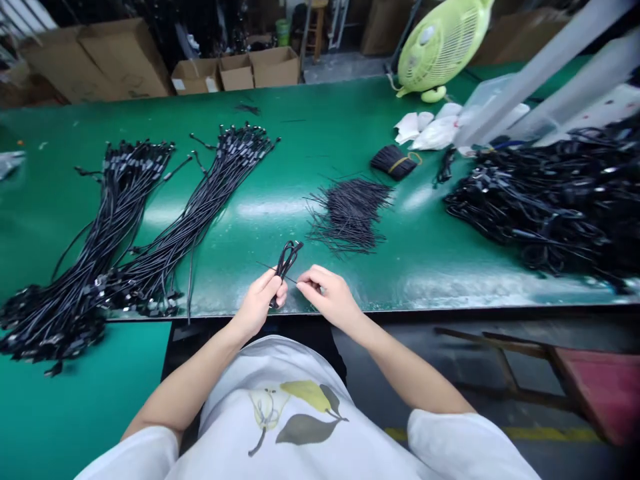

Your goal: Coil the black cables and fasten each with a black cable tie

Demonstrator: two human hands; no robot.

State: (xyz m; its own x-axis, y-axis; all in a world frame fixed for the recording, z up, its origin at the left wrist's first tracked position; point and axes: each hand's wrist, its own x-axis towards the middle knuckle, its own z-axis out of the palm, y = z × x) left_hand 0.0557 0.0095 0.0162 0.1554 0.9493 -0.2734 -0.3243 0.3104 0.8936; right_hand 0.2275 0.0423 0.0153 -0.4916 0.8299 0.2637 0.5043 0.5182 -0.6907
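Note:
Near the table's front edge, my left hand (265, 297) is closed around a black cable (287, 261) folded into a small looped bundle. A thin black twist tie (293, 280) lies across that bundle, its far end poking out to the left. Thumb and fingertips of my right hand (325, 291) pinch the tie's right end. Just beyond my hands lies a loose pile of black twist ties (353, 215). Behind it sits a banded bundle of twist ties (393, 162).
Two long bunches of straight black cables (200, 193) lie on the left of the green table (280, 173). A heap of coiled cables (550, 200) fills the right. A green fan (443, 47), crumpled white paper (435, 130) and pale posts (540, 73) stand toward the back right.

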